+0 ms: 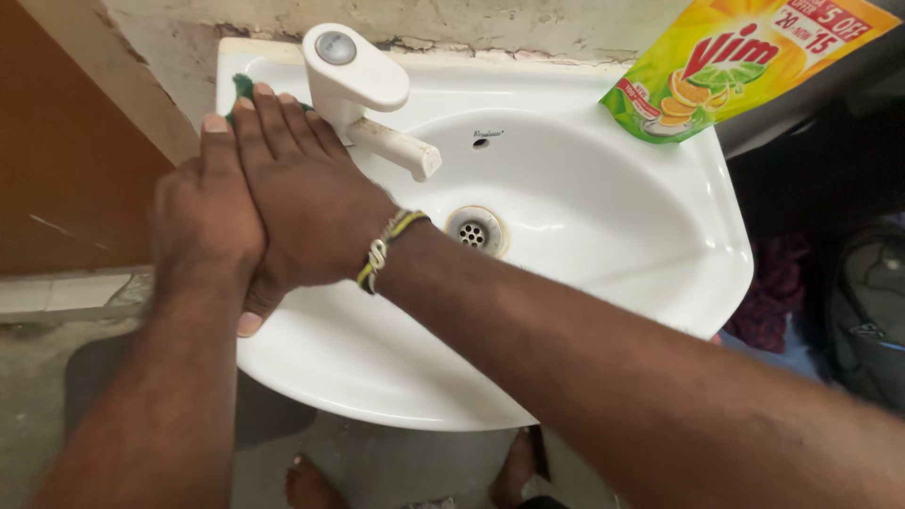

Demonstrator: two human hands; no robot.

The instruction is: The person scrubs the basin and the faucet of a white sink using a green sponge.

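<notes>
My right hand (302, 193), with a braided yellow and grey bracelet at the wrist, reaches across the white wash basin (603, 245). It lies palm down on the back left rim, beside the white tap (363, 90). Its fingers press on a green scrub pad (239, 87), of which only a corner shows. My left hand (203, 221) rests on the left rim, partly under the right hand. One of its fingers points along the rim and the others bend over the outer edge. The pad's underside and my left thumb are hidden.
A yellow and green pouch of dish cleaner (731, 61) leans on the basin's back right corner. The metal drain (474, 232) is at the bowl's middle. A rough wall runs behind, a brown panel (57, 141) at left. My bare feet (316, 485) stand below, dark bags (863, 311) at right.
</notes>
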